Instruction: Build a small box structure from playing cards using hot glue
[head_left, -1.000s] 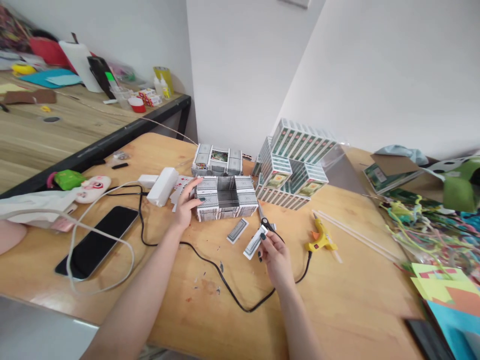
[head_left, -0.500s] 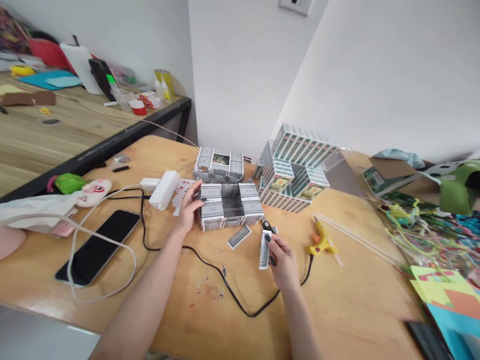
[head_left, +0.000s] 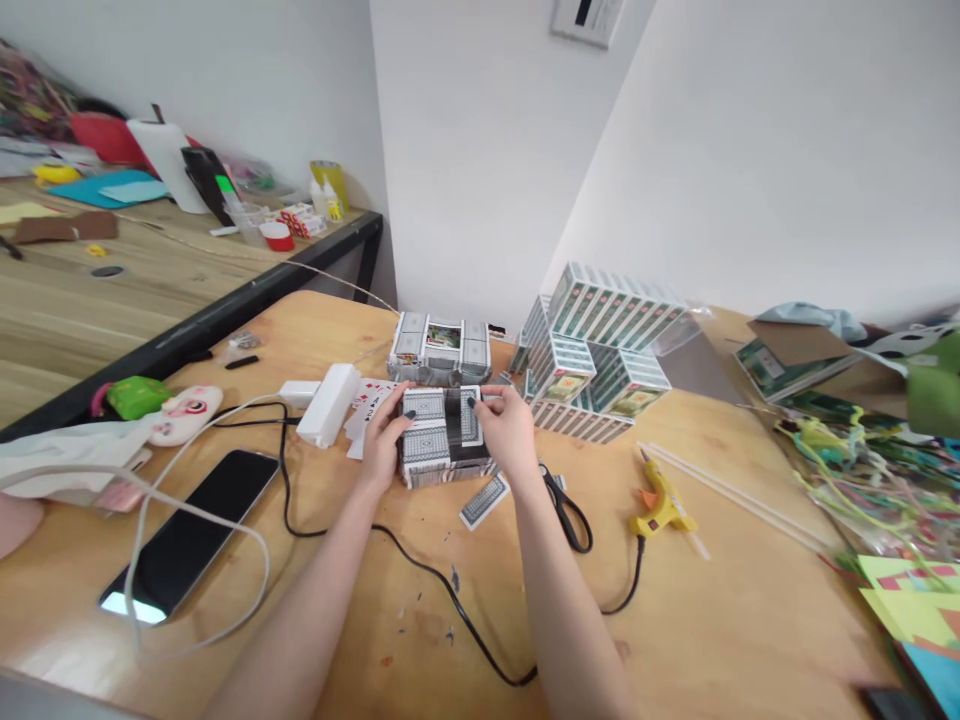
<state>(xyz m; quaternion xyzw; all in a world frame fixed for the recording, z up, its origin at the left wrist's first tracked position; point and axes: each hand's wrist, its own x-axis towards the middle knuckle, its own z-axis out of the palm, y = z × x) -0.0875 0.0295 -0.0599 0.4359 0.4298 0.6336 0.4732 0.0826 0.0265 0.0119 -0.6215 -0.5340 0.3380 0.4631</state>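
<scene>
Box [head_left: 426, 452] wrapped in gray-patterned cards has a dark central hollow, left hand [head_left: 381, 440] gripping it, right hand [head_left: 508, 428] pinching a strip [head_left: 471, 415].

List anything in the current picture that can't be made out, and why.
All in the head view:
- Scissors: blades hidden by the right hand and arm.
- Card-covered box: right end largely behind the right hand.
- Black cord: a stretch hidden by the right forearm.
- Wall fixture: cut off by the top edge.
- Glue gun: label too small to read.
</scene>
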